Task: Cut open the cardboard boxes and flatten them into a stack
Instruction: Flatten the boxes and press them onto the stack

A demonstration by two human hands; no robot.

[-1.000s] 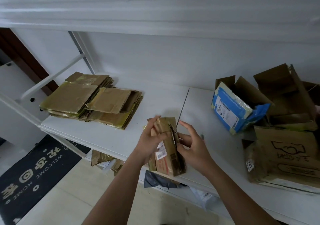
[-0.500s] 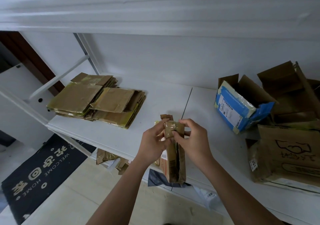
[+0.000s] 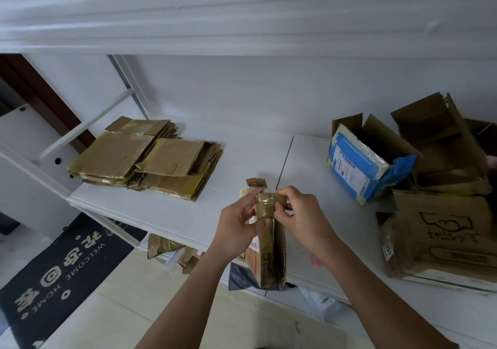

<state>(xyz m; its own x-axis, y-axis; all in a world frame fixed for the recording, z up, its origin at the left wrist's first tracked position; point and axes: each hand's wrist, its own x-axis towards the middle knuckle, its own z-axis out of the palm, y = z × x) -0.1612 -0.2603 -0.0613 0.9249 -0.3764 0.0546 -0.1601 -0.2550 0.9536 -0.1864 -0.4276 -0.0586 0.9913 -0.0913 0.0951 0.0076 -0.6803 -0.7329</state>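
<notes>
Cardboard box (image 3: 269, 252), beyond "WELCOME HOME" doormat (image 3: 53, 276)

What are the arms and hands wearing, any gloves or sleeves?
Nothing shows on either: the left hand and right hand are bare, with no gloves, rings or watch in view. Both forearms are bare to the frame's lower edge, with no sleeves visible.

**White shelving bay over a pale floor**

A white shelf (image 3: 166, 214) spans the view, its board split by a thin dark seam (image 3: 285, 157). A second white shelf (image 3: 242, 25) runs overhead. Behind is a plain white wall (image 3: 255, 98). A slanted white brace (image 3: 86, 128) crosses the left end. Below the left corner, a dark doormat (image 3: 56, 276) reading "WELCOME HOME" lies on pale floor (image 3: 113, 319). Light is soft and dim.
</notes>
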